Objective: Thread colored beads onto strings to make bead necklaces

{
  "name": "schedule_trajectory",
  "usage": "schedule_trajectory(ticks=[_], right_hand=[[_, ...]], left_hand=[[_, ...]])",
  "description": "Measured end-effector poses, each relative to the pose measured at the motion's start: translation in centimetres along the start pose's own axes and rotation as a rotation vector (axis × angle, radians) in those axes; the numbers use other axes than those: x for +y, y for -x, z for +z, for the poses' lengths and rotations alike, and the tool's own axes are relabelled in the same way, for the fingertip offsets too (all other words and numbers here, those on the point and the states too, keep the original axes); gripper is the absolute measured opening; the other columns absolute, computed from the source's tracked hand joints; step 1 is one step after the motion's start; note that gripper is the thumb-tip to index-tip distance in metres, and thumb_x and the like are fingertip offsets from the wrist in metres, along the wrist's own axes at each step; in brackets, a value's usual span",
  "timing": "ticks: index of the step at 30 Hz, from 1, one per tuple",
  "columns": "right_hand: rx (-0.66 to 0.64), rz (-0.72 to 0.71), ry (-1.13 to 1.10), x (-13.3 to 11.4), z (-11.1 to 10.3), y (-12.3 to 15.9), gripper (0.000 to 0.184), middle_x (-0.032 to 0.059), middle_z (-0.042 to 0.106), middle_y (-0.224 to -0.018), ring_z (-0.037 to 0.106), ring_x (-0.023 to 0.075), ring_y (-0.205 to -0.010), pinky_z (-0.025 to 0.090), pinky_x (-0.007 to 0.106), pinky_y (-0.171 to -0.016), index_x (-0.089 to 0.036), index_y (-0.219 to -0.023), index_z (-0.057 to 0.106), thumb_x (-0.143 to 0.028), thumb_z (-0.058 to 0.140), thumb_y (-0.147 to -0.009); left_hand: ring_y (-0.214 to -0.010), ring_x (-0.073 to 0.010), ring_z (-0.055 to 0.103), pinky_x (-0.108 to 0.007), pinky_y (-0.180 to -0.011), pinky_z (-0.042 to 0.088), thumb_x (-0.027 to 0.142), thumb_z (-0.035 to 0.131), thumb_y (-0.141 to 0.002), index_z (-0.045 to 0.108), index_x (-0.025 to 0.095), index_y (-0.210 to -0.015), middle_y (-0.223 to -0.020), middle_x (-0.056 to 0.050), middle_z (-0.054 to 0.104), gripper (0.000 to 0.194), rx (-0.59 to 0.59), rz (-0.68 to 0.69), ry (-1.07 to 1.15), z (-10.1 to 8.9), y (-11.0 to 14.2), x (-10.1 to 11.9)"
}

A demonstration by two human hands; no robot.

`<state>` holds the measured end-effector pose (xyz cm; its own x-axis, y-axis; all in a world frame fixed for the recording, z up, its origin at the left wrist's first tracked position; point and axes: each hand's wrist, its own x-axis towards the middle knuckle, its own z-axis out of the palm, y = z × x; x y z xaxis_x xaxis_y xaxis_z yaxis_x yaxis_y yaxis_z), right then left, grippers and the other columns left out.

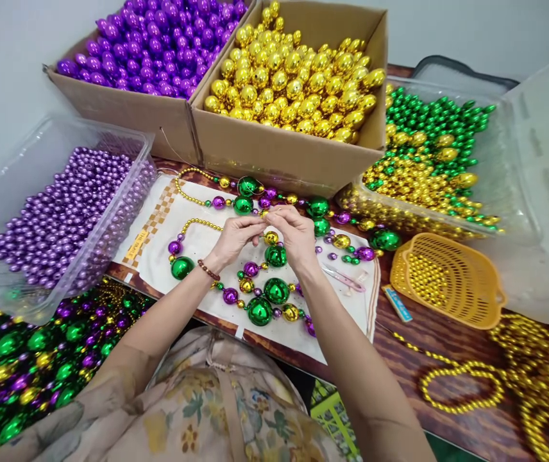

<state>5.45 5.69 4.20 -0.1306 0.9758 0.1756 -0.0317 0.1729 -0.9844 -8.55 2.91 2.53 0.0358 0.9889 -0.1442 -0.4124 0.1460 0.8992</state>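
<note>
Over the middle of a white cloth, my left hand (238, 239) and my right hand (294, 234) meet fingertip to fingertip. Both are closed in a pinch on a thin thread of a bead strand, mostly hidden by the fingers. Just below them is a gold bead (270, 238), with a big green bead (275, 256) under it. The strand's purple, gold and green beads loop over the white cloth (159, 256) around my hands. Behind my fingers runs another strand with a green bead (243, 205). A brown bead bracelet (208, 269) circles my left wrist.
Cardboard boxes of purple beads (144, 51) and gold beads (294, 83) stand behind. Clear bins hold purple beads (72, 212) and green and gold beads (428, 160). Right are pink scissors (344, 277), a yellow basket (471, 282), a small blue box (398, 303) and gold strands (462, 385).
</note>
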Motion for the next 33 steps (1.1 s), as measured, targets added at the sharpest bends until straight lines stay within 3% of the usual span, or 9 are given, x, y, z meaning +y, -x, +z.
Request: schedule_trajectory(ticks=[4, 7, 11, 13, 18, 27, 33], right_hand=[[0.014, 0.025, -0.013, 0.8, 0.1, -0.5, 0.019, 0.0033, 0.068, -0.085, 0.063, 0.0209, -0.094, 0.05, 0.038, -0.093, -0.024, -0.069, 0.074, -0.04, 0.076, -0.079], [0.029, 0.071, 0.009, 1.4, -0.4, -0.8, 0.019, 0.0034, 0.07, -0.091, 0.063, 0.0199, -0.093, 0.05, 0.038, -0.092, -0.024, -0.08, 0.076, -0.043, 0.075, -0.079], [-0.16, 0.038, 0.109, 1.8, -0.9, -0.6, 0.021, 0.0048, 0.072, -0.102, 0.063, 0.0212, -0.102, 0.048, 0.038, -0.094, -0.025, -0.093, 0.078, -0.041, 0.073, -0.08], [-0.247, -0.01, 0.134, 1.8, -0.6, -0.2, 0.017, 0.0042, 0.073, -0.097, 0.064, 0.0214, -0.098, 0.049, 0.038, -0.092, -0.025, -0.088, 0.077, -0.039, 0.072, -0.079], [-0.201, -0.083, 0.223, 1.6, 0.5, 0.8, 0.018, 0.0029, 0.071, -0.086, 0.064, 0.0201, -0.088, 0.049, 0.036, -0.086, -0.024, -0.073, 0.07, -0.032, 0.063, -0.086], [-0.286, -0.158, 0.394, 1.0, 0.1, 1.6, 0.015, 0.0047, 0.069, -0.095, 0.064, 0.0227, -0.096, 0.047, 0.039, -0.09, -0.025, -0.076, 0.072, -0.025, 0.062, -0.088], [-0.309, -0.199, 0.393, 1.3, -0.1, 2.0, 0.014, 0.0046, 0.07, -0.094, 0.064, 0.0227, -0.094, 0.048, 0.04, -0.088, -0.024, -0.077, 0.071, -0.026, 0.062, -0.088]], left_hand=[[-0.052, -0.0054, 0.051, -0.022, -0.05, 0.041, 0.034, 0.087, -0.065, 0.078, 0.015, -0.079, -0.069, 0.0, 0.066, 0.026, -0.035, 0.02, -0.04, 0.2, 0.1, -0.2], [-0.05, -0.0057, 0.051, -0.021, -0.049, 0.039, 0.034, 0.085, -0.068, 0.075, 0.015, -0.075, -0.063, 0.001, 0.062, 0.023, 0.022, 0.038, -0.065, 0.2, 0.3, 0.1], [-0.049, -0.0046, 0.049, -0.02, -0.048, 0.036, 0.034, 0.084, -0.067, 0.074, 0.016, -0.076, -0.061, 0.003, 0.06, 0.022, 0.133, 0.034, 0.035, 0.1, 0.5, 0.7], [-0.049, -0.0043, 0.048, -0.02, -0.048, 0.035, 0.032, 0.084, -0.065, 0.074, 0.016, -0.076, -0.061, 0.003, 0.06, 0.022, 0.161, 0.038, 0.061, 0.2, 0.6, 0.8], [-0.051, -0.0033, 0.046, -0.02, -0.049, 0.035, 0.03, 0.083, -0.066, 0.073, 0.016, -0.075, -0.069, 0.002, 0.065, 0.02, 0.199, 0.047, 0.096, 0.4, 0.7, 0.9], [-0.052, -0.0042, 0.046, -0.02, -0.051, 0.036, 0.028, 0.082, -0.069, 0.07, 0.016, -0.077, -0.065, 0.004, 0.061, 0.019, 0.193, 0.043, 0.122, 0.5, 0.7, 1.4], [-0.053, -0.0048, 0.048, -0.02, -0.053, 0.037, 0.028, 0.084, -0.067, 0.071, 0.016, -0.077, -0.063, 0.004, 0.059, 0.02, 0.193, 0.042, 0.142, 0.6, 0.8, 1.4]])
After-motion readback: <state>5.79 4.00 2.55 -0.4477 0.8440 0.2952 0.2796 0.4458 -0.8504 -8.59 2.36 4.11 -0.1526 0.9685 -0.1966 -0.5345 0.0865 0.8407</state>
